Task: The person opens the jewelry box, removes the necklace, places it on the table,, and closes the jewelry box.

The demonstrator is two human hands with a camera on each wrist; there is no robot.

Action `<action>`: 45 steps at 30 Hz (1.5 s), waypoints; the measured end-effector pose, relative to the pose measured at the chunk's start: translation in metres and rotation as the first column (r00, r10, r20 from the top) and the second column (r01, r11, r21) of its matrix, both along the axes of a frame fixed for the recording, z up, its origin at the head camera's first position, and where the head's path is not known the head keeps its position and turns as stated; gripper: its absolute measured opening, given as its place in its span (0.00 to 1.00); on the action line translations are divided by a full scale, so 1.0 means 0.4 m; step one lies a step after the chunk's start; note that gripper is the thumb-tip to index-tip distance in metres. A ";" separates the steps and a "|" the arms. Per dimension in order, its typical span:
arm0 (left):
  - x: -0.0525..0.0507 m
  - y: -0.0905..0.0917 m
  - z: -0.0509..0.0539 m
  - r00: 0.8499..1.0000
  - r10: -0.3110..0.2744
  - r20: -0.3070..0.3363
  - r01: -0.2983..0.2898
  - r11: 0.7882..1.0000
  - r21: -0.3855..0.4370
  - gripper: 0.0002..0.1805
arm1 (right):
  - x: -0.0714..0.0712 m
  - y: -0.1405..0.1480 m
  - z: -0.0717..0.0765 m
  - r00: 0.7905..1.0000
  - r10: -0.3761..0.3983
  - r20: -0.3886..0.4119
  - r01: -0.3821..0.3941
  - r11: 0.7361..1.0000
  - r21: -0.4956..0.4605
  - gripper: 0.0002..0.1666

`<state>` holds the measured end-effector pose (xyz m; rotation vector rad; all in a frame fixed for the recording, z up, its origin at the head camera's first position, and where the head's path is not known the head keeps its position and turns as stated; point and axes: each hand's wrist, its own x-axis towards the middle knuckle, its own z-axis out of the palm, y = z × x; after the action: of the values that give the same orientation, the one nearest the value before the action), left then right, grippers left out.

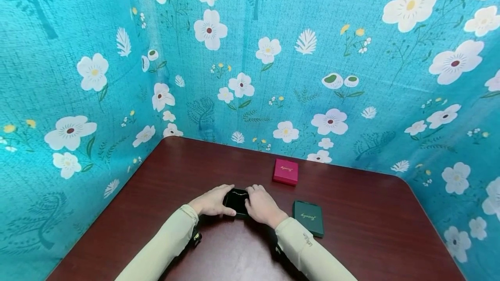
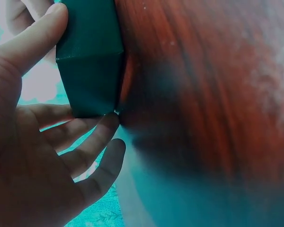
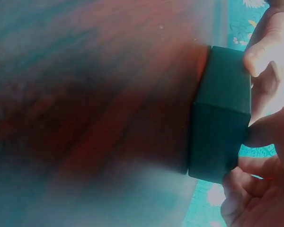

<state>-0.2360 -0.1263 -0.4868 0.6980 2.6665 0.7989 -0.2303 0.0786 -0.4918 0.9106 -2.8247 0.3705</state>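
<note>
Dark green sides show on the small box that a person has between both hands, about halfway across the width of the table. Seen from above, the box is open, its inside black, and a thin silvery strand lies along its far side. I can't tell whether the box sits flat on the wood or is lifted slightly.

The left hand holds the box from the left: its thumb presses along the near side while the other fingers fan out around the left end and toward the far corner, the little finger hanging loose of it. The right hand grips the right end, thumb at the upper edge and fingers bent in against the far corner, so the gap between them is narrow.

Just to the right of the right forearm lies a flat green piece with gold script across its top. Farther off, toward the far edge, a pinkish-red box rests closed, also marked in gold.

Pale sleeves cover both forearms, and some small lettering on the right one is too fine to read. Reddish-brown wood grain runs over the table, and turquoise cloth printed with white flowers hangs behind and along both sides.
</note>
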 end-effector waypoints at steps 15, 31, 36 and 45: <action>-0.006 0.000 0.000 1.000 -0.005 0.011 0.005 0.999 0.041 0.50 | -0.006 0.007 0.012 0.973 -0.091 0.214 0.133 0.973 -0.190 0.11; -0.008 -0.009 -0.012 0.996 0.001 0.084 -0.016 0.984 0.180 0.48 | -0.025 0.024 0.004 0.929 0.094 0.359 0.105 0.862 -0.495 0.11; -0.010 -0.013 -0.014 0.997 0.025 0.076 -0.041 0.976 0.212 0.39 | -0.025 0.037 0.005 0.895 0.110 0.433 0.165 0.819 -0.549 0.10; -0.016 -0.012 -0.023 0.992 0.116 -0.049 -0.102 0.969 0.227 0.28 | -0.018 0.047 0.016 0.879 0.079 0.470 0.223 0.802 -0.553 0.10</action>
<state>-0.2422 -0.1311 -0.4959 0.6409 2.7164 1.1397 -0.2375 0.0972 -0.4854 0.6152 -2.7968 1.5611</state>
